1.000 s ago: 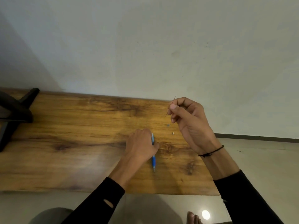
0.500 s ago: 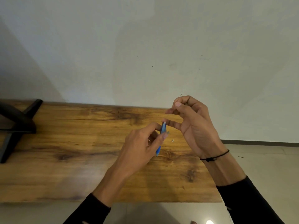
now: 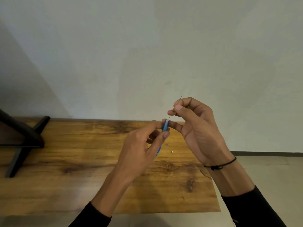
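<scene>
My left hand point(image 3: 141, 148) grips a blue mechanical pencil point(image 3: 164, 128) between thumb and fingers, held up above the wooden table point(image 3: 82, 169) with its open white end uppermost. My right hand point(image 3: 195, 128) pinches a thin dark lead point(image 3: 179, 98) between thumb and forefinger. The lead slants down so that its lower tip sits right at the pencil's top end. One right finger touches the pencil's side. Much of the pencil's barrel is hidden behind my left fingers.
A tiny white piece point(image 3: 172, 151) and a small grey speck point(image 3: 166, 144) lie on the table below my hands. A black stand point(image 3: 21, 138) sits at the table's left end. The table's right edge borders a tiled floor point(image 3: 270, 174); a pale wall rises behind.
My left hand picked the blue pencil up off the table and raised it toward my right hand. The right hand's lead now meets the pencil's top end.
</scene>
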A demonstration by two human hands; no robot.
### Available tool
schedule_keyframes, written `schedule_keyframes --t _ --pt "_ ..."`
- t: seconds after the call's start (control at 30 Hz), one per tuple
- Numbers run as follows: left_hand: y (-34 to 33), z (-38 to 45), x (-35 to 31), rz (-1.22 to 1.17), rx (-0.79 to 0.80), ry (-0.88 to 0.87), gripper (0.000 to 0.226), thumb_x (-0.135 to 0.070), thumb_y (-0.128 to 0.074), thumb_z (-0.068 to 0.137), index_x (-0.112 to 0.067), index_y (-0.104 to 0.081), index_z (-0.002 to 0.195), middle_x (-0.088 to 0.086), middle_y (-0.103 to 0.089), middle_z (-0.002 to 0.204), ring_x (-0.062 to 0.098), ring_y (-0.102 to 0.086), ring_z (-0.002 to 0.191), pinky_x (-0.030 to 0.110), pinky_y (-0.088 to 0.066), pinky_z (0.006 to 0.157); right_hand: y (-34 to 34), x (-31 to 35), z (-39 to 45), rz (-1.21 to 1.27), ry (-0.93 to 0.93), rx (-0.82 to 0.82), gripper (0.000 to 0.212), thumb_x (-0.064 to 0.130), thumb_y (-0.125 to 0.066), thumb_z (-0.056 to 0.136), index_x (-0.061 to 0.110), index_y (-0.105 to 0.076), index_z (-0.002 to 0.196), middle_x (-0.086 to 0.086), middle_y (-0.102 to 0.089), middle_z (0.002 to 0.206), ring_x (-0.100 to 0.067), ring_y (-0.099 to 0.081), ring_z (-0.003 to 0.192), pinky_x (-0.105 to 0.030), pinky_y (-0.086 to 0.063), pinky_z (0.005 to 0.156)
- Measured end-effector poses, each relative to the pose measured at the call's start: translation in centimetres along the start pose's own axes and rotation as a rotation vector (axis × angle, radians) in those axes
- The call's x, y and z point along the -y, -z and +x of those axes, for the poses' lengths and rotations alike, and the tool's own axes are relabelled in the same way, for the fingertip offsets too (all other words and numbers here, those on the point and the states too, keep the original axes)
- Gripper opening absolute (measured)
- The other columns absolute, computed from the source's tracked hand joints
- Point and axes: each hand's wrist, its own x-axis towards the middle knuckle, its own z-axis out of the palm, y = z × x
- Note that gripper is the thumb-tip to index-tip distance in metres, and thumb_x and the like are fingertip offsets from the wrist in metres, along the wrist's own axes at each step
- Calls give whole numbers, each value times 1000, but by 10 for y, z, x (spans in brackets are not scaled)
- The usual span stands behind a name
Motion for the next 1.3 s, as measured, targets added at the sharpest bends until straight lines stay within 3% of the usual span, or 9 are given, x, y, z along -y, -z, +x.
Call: schedule_keyframes --t 0.13,0.27,0.5,0.67,0.77,1.1,1.2,1.3 --pt "4 -1 -10 9 -29 -16 39 -77 -47 101 -48 -65 120 -21 -76 97 -2 -76 89 13 -61 73 -6 11 -7 -95 80 9 16 -1 -62 101 8 -69 90 1 -65 92 -22 -65 95 -38 -61 82" --pt "5 -1 -15 3 -41 -19 42 -80 -45 99 -47 -64 119 -30 -73 85 -5 -75 92 5 -56 74 -10 17 -10 -202 129 -4 14 0 -66 100 9 -69 89 -3 -66 92 -20 -67 91 -44 -62 82" --pt "3 0 -9 29 -46 -26 42 -79 -45 100 -47 -62 122 -33 -71 90 -5 -74 95 9 -59 76 -8 14 -7 -297 166 -5 11 0 -66 99 7 -70 91 -8 -66 93 -24 -66 93 -40 -63 80" --pt "4 0 -6 33 -37 0 39 -77 -47 101 -48 -63 121 -25 -75 90 -1 -77 90 25 -65 71 -8 9 -6 -370 157 -26 4 8 -69 94 5 -71 93 -5 -70 92 -27 -67 93 -57 -64 89" --pt "4 0 -7 36 -36 9 39 -78 -46 101 -48 -62 120 -24 -76 90 0 -77 89 29 -66 72 -8 7 -7 -383 154 -37 6 12 -70 91 7 -73 93 -6 -72 93 -35 -70 98 -57 -63 91" --pt "3 0 -7 21 -37 8 40 -77 -46 101 -47 -62 123 -24 -76 91 1 -78 90 29 -66 72 -5 1 -5 -356 132 -30 13 15 -65 91 14 -77 98 -5 -77 105 -21 -78 95 -60 -61 96" --pt "4 0 -7 17 -46 15 42 -78 -44 101 -45 -63 121 -21 -77 92 2 -78 90 29 -66 72 -1 -4 -3 -308 136 -4 11 21 -69 91 20 -78 96 -4 -78 105 -24 -78 98 -53 -63 94" --pt "8 1 -5 1 -52 5 40 -73 -46 103 -40 -65 117 -15 -78 90 5 -78 90 29 -65 73 8 -19 3 -322 146 -38 13 24 -68 93 15 -76 100 -6 -76 105 -21 -75 96 -38 -65 79"
